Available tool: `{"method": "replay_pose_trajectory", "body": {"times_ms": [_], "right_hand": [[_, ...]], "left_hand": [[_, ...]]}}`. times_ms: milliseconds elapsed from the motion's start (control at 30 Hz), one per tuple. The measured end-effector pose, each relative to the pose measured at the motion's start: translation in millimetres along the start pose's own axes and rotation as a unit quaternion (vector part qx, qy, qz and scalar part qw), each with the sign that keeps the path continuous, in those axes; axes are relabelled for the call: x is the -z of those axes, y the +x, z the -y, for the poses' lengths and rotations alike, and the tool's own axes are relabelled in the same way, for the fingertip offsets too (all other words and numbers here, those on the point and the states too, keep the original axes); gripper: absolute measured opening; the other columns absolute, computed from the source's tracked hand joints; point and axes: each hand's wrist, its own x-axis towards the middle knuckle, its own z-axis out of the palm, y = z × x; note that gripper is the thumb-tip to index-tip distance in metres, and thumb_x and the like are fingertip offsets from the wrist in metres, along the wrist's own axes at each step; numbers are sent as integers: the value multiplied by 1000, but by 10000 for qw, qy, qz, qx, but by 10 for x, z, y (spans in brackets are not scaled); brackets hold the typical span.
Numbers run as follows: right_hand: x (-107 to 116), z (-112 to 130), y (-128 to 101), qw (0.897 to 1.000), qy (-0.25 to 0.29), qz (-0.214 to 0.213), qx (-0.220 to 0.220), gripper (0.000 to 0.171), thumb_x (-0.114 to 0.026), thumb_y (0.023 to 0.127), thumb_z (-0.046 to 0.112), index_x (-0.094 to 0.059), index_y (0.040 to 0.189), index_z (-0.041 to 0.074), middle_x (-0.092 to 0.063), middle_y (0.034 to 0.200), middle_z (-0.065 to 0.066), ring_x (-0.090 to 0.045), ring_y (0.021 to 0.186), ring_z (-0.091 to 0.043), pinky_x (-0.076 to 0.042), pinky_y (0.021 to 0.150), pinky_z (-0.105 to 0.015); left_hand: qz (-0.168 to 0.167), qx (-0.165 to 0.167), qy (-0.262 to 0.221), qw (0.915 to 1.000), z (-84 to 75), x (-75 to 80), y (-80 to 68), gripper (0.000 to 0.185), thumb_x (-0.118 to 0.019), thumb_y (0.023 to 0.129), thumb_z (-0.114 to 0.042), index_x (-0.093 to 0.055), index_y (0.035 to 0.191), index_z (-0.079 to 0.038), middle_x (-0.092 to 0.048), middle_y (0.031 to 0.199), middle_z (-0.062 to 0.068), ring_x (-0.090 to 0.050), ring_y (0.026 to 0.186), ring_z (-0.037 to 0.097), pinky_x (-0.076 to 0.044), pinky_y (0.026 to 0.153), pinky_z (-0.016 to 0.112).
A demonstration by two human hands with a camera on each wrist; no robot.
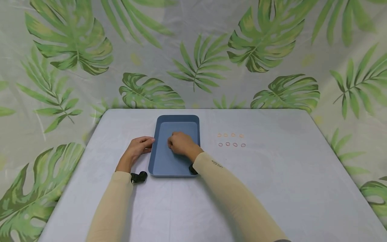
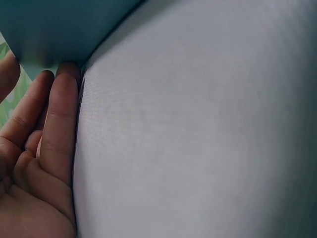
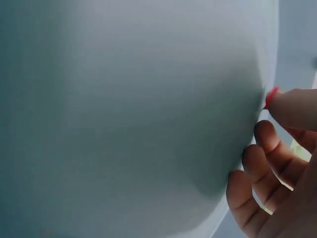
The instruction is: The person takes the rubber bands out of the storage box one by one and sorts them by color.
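Right grip (image 1: pixel 180 144) over lengthwise tray (image 1: pixel 176 122)

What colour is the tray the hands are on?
The tray is a muted blue. It shows best in the head view.

The blue tray (image 3: pixel 129 114) fills nearly the whole right wrist view, its smooth inner floor out of focus and shaded darker just beside the fingers (image 3: pixel 267 144). The right hand (image 3: pixel 277 183) sits at the lower right edge, three fingers curled with their tips resting on the tray floor. Above them, the topmost finger carries a small red ring (image 3: pixel 270 97) at its tip; the ring touches that fingertip and lies right at the tray surface. How it is pinched cannot be made out. Beyond the fingers, past the tray's rim, a paler strip shows at the right edge.
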Motion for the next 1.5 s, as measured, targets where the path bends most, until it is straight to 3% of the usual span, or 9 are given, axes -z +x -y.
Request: {"method": "replay_pose_trajectory", "body": {"times_ms": [133, 267, 433, 733, 1000, 1300, 1500], "right_hand": [[43, -60, 9, 9956, 934, -6, 84, 17, -52, 99, 11, -65, 88, 11, -58, 88, -3, -50, 80, -16, -42, 70, -27], [138, -118, -13, 9763, 2154, -112, 192, 14, -52, 99, 8, -62, 89, 8, -60, 89, -5, -51, 81, -15, -41, 71, -24], [281, -147, -91, 9550, 2942, -243, 290, 11, -53, 102, 12, -61, 95, 7, -63, 100, -8, -54, 82, -15, -44, 70, -21], [411, -226, -319, 9457, 3161, -324, 691, 11, -52, 102, 12, -60, 96, 8, -64, 102, -8, -56, 86, -18, -45, 70, -24], [409, -540, -756, 9419, 3174, -847, 699, 7, -56, 101, 11, -62, 99, 6, -64, 103, -8, -61, 94, -20, -50, 74, -30], [488, -915, -1113, 9445, 2908, -1525, 120, 5, -59, 98, 8, -63, 102, 6, -65, 106, -11, -66, 99, -27, -52, 80, -34], [489, -1288, -1368, 9485, 2692, -1619, -414, 8, -59, 98, 8, -64, 103, 4, -65, 105, -12, -66, 98, -29, -53, 73, -30]], "left_hand": [[-3, -6, 35, 10000, 12, 17, 7, 47, -62, 99, -27, -56, 135, 3, -65, 107, -4, -62, 89, 0, -57, 79, 17], [-36, -30, 149, 9999, 16, 18, 2, 46, -63, 98, -29, -58, 132, 2, -65, 108, -3, -63, 90, 0, -58, 81, 17], [-83, -40, 208, 9997, 1, 11, -11, 47, -64, 98, -31, -59, 132, 1, -64, 110, -2, -63, 92, 1, -58, 82, 18], [-118, 1, 128, 9998, 15, 3, -7, 48, -64, 98, -30, -58, 134, 1, -65, 111, -1, -63, 92, 1, -58, 81, 17], [-110, 51, 80, 9999, 44, -25, -9, 46, -64, 98, -29, -59, 132, 1, -66, 113, 2, -64, 93, 3, -59, 83, 19], [-182, 122, 136, 9997, 23, 0, -5, 46, -64, 98, -31, -60, 133, -1, -64, 122, 6, -63, 95, 4, -58, 82, 18], [-169, 89, 178, 9997, 22, -26, 11, 47, -64, 98, -31, -59, 134, -1, -63, 125, 10, -62, 96, 4, -58, 84, 18]]}}
